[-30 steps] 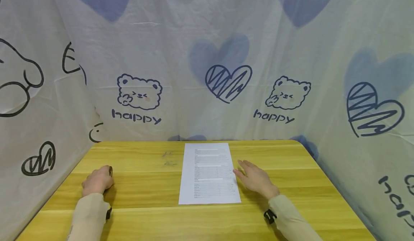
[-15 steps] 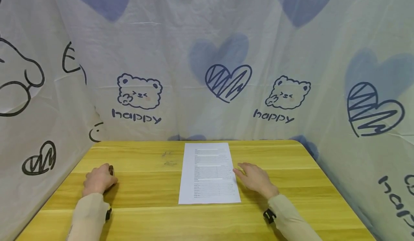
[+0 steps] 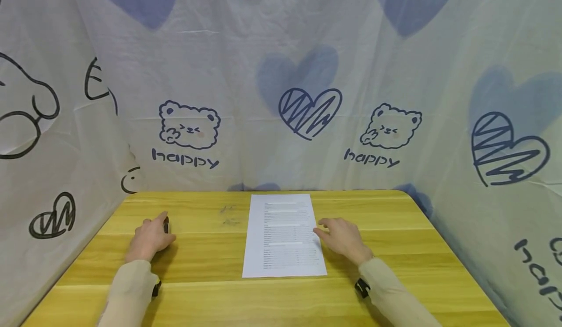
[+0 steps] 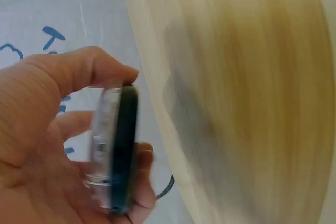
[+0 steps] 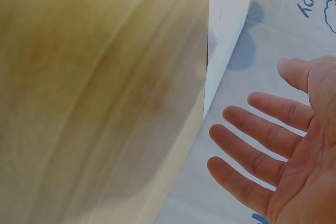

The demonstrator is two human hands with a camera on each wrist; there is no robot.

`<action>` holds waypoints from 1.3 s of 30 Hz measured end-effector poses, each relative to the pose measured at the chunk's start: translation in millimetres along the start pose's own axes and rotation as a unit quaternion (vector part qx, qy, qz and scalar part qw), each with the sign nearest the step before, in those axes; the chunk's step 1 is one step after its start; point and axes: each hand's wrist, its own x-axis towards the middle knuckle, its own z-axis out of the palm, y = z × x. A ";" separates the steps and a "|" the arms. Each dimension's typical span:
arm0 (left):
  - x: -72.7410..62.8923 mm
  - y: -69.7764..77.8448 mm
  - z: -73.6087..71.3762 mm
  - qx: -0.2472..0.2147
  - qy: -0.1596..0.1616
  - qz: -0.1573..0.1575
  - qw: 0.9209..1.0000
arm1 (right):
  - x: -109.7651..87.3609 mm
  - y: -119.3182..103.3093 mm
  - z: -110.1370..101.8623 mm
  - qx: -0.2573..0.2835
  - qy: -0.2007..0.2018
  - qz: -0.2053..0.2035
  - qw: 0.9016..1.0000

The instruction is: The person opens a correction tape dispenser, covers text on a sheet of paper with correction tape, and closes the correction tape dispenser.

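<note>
In the head view my left hand (image 3: 148,237) is above the left part of the table. It grips a small, thick, flat object (image 4: 114,150), dark on one face and silvery or clear on the other; its kind cannot be told. The left wrist view has the thumb at its upper end and fingers behind and below it. A printed sheet of paper (image 3: 283,236) lies flat at mid-table. Beside its right edge is my right hand (image 3: 344,239), apparently close over that edge. In the right wrist view its fingers (image 5: 257,135) are spread and relaxed, with nothing held.
The wooden table (image 3: 197,258) has faint dark marks (image 3: 229,214) left of the sheet. White curtains (image 3: 246,73) with hearts and bear drawings hang behind and at both sides of it. A dark band sits at each wrist.
My left hand has moved right and slightly away from me with the flat object. The right hand has shifted slightly left toward the paper. The sheet stays where it was.
</note>
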 end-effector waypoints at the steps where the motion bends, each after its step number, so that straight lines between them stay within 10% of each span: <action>1: 0.9 2.6 1.1 0.003 0.001 0.005 1.000 | 0.6 -0.8 -0.2 0.002 0.000 0.000 1.000; 24: 12.3 69.6 34.5 -0.056 0.064 0.109 0.990 | 7.3 -11.3 1.4 0.015 -0.006 -0.008 1.000; 39: 9.6 114.7 47.6 -0.140 0.045 0.179 0.973 | 12.3 -26.8 -0.2 0.040 -0.013 -0.032 0.999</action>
